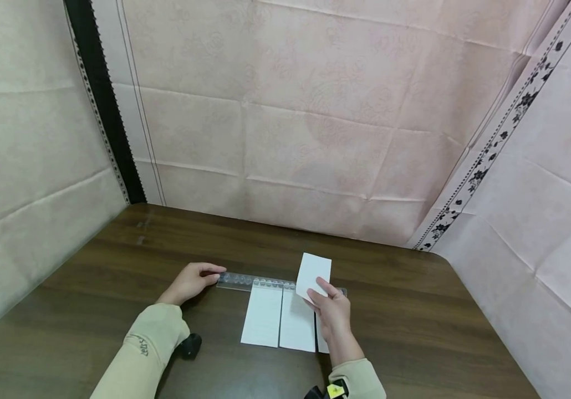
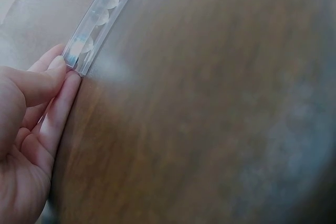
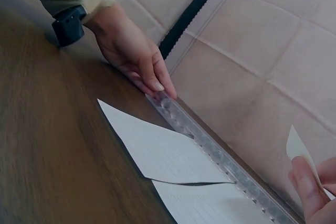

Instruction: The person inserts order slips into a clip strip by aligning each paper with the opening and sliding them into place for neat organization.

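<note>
My left hand (image 1: 192, 284) pinches the left end of a clear, ruler-like plastic strip (image 1: 235, 281) between thumb and fingers. Round shapes run in a row along the strip (image 2: 100, 16), seen close up in the left wrist view. Its edge overlaps the tops of several white, faintly lined paper slips (image 1: 262, 316) lying side by side on the table. Above the right-hand slips, my right hand (image 1: 332, 310) holds a loose white paper slip (image 1: 312, 272) between thumb and fingers, tilted up. That hand and forearm partly hide the rightmost slip (image 1: 322, 337) and the strip's right part.
The brown wooden table (image 1: 415, 321) has rounded far corners. Pale patterned cloth (image 1: 315, 122) hangs behind it and on both sides, close to the table's edges. A dark wrist device (image 1: 189, 346) sits at my left cuff.
</note>
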A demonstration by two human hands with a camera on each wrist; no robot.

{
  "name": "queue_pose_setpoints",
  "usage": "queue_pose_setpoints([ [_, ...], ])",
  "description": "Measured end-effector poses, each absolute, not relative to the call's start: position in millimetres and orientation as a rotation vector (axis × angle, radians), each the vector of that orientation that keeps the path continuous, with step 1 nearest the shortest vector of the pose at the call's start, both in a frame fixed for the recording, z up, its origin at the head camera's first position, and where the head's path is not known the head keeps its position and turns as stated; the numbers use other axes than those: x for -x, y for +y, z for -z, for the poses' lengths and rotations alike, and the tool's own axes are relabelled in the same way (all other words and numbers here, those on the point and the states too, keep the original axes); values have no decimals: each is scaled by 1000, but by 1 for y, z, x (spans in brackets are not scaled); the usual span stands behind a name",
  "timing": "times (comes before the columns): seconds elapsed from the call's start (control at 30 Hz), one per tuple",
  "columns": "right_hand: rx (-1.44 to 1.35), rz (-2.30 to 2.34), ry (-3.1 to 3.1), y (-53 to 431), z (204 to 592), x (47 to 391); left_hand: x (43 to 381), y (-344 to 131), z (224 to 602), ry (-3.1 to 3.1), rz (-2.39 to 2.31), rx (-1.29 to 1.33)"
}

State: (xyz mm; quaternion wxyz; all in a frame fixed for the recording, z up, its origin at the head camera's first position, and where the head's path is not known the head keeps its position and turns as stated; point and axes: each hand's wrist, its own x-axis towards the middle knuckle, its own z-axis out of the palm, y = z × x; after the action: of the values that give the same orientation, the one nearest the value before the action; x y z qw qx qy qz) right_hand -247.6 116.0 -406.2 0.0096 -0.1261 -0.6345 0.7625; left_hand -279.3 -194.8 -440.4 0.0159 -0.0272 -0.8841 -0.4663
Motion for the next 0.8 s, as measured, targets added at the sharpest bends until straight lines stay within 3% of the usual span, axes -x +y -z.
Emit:
queue_pose_setpoints([
  [0.8, 326, -2466, -1928, 83, 409, 236, 280, -196, 441, -2764, 1451, 68],
])
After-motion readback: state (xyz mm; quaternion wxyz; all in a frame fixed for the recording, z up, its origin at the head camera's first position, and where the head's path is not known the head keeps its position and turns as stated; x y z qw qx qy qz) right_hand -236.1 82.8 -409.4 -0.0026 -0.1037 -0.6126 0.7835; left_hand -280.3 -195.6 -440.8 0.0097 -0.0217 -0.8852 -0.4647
